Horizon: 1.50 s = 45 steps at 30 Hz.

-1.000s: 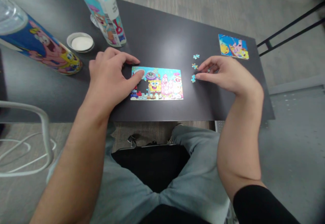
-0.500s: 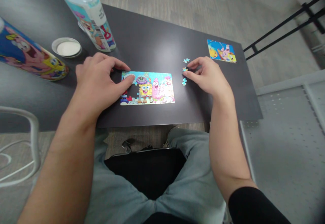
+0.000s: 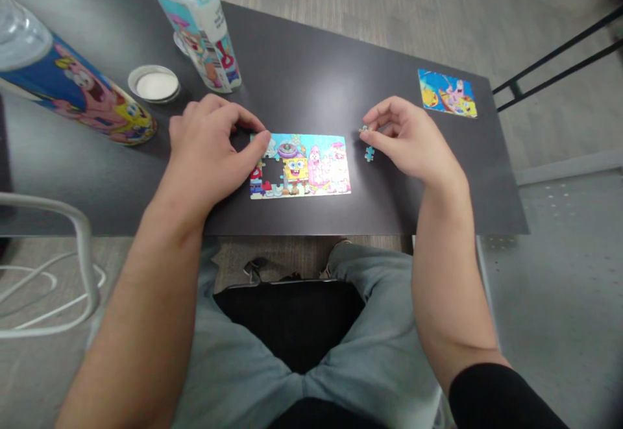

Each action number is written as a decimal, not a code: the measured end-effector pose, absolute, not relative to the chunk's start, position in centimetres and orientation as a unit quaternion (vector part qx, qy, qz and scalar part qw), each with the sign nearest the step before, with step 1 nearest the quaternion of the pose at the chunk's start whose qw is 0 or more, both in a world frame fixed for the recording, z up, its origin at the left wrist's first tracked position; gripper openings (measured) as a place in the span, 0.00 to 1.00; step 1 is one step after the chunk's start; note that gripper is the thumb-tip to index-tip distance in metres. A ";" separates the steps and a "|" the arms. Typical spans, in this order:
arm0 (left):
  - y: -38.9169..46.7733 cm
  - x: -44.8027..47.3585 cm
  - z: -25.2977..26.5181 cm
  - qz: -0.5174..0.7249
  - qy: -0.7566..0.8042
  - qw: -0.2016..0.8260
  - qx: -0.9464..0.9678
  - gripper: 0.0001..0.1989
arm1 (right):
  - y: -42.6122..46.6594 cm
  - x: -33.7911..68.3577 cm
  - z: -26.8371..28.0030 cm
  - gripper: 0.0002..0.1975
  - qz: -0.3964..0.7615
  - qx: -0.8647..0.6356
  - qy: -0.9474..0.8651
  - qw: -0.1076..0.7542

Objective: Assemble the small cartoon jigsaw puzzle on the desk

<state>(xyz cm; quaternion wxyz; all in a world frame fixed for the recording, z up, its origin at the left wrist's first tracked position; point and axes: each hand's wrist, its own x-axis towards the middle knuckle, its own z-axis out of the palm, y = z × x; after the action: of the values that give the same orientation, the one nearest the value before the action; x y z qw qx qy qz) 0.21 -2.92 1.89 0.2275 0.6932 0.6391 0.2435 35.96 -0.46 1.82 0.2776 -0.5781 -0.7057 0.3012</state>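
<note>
A small cartoon jigsaw puzzle [image 3: 321, 179] lies flat on the dark table, with a dark gap in its left part. My left hand [image 3: 211, 150] is closed at its top left corner, thumb and index finger together on the edge. To the right of the puzzle, my right hand [image 3: 409, 137] pinches a small puzzle piece [image 3: 365, 129] between thumb and fingers. Just below those fingertips a loose light-blue puzzle piece [image 3: 370, 154] lies on the table. The right hand hides the spot above the held piece.
Two clear-topped cartoon bottles, one tall [image 3: 207, 39] and one blue [image 3: 92, 85], stand at the left near a round white lid [image 3: 154, 84]. A cartoon picture card [image 3: 448, 93] lies at the table's [image 3: 311, 218] right end. A white tube frame [image 3: 80, 241] is at lower left.
The view has shifted, so everything sits farther right. My right hand has closed on a puzzle piece and drawn it slightly left; the topmost loose piece no longer shows. My left hand stays at the puzzle.
</note>
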 end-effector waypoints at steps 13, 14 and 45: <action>-3.3 -0.3 1.4 0.304 0.567 0.233 0.729 0.19 | -1.8 27.2 2.3 0.26 0.534 -0.422 -0.675 0.284; -3.4 -0.3 1.3 0.310 0.558 0.230 0.735 0.18 | -1.7 26.9 2.1 0.26 0.532 -0.419 -0.677 0.289; -3.9 -0.6 0.7 0.276 0.542 0.240 0.757 0.22 | -1.8 25.6 3.4 0.10 0.400 -0.471 -0.748 0.243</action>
<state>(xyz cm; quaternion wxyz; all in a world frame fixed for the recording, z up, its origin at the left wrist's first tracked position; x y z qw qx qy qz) -0.64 -3.86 0.69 0.2400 0.7566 0.5422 0.2757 25.63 -1.78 3.36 0.2430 -0.4708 -0.7481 0.3996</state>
